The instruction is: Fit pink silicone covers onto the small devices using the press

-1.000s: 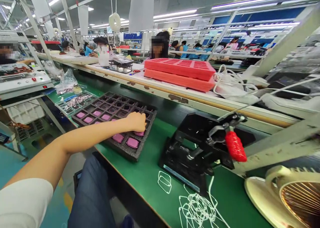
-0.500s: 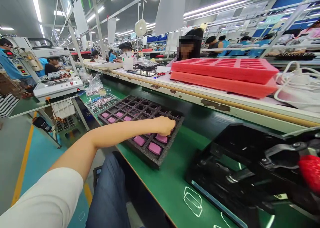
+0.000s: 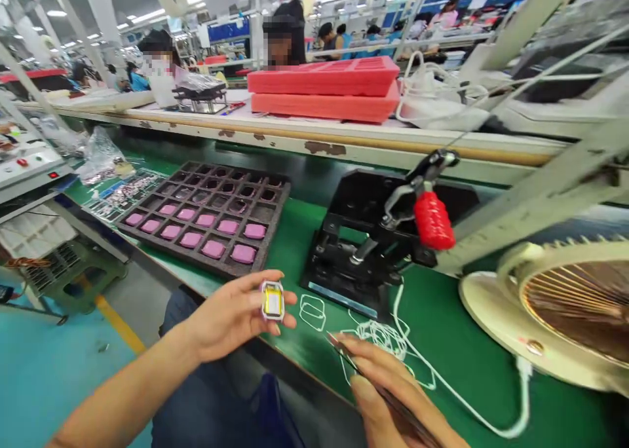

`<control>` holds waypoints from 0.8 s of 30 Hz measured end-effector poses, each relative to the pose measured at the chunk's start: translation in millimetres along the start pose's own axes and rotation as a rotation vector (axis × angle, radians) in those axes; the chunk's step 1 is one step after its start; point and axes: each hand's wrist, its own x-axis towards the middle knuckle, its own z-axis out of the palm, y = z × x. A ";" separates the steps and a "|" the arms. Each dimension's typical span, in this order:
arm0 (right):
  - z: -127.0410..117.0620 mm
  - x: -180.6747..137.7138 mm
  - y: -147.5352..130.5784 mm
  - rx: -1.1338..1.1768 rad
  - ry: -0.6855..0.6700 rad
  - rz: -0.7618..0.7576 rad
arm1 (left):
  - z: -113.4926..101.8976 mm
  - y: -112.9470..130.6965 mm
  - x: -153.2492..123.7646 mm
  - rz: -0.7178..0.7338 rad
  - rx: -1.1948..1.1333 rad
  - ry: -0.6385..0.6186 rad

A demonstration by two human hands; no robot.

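My left hand (image 3: 230,317) is raised over the bench's front edge and pinches a small rounded white-rimmed part with a yellow face (image 3: 272,300) between thumb and fingers. Behind it lies a dark foam tray (image 3: 272,207) with pink parts (image 3: 212,228) in its near rows. My right hand (image 3: 388,389) sits low at the front and grips a thin dark tool, tweezers by the look, its tip (image 3: 339,348) pointing towards the part. White wire loops (image 3: 381,336) lie on the green mat just beyond the tip.
A black toggle-clamp fixture (image 3: 363,245) with a red handle (image 3: 433,220) stands right of the tray. A cream fan (image 3: 565,310) lies at the right. Red foam trays (image 3: 324,88) rest on the raised shelf, where other people work behind it. A machine stands at the far left.
My left hand left the foam tray and came back towards me, now holding a small part. My right hand with its tool has come into view. The camera swung right and down.
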 end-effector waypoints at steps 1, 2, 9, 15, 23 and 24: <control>7.9 7.4 -5.1 -0.035 -0.026 -0.104 | 5.0 -14.1 -4.7 -0.013 -0.028 -0.007; 14.9 14.0 -9.4 -0.065 -0.053 -0.183 | 9.5 -25.5 -7.6 -0.018 -0.045 -0.020; 24.3 12.7 -15.7 0.020 -0.249 -0.227 | 22.1 -53.7 -13.1 -0.034 -0.131 -0.162; 20.6 2.3 -18.7 0.053 -0.205 -0.192 | 23.1 -60.0 -17.6 -0.042 -0.158 -0.182; 17.9 4.5 -19.7 0.038 -0.219 -0.201 | 27.0 -55.6 -17.7 -0.050 -0.156 -0.165; 17.1 4.2 -19.3 0.028 -0.224 -0.206 | 27.1 -55.1 -17.8 -0.051 -0.155 -0.166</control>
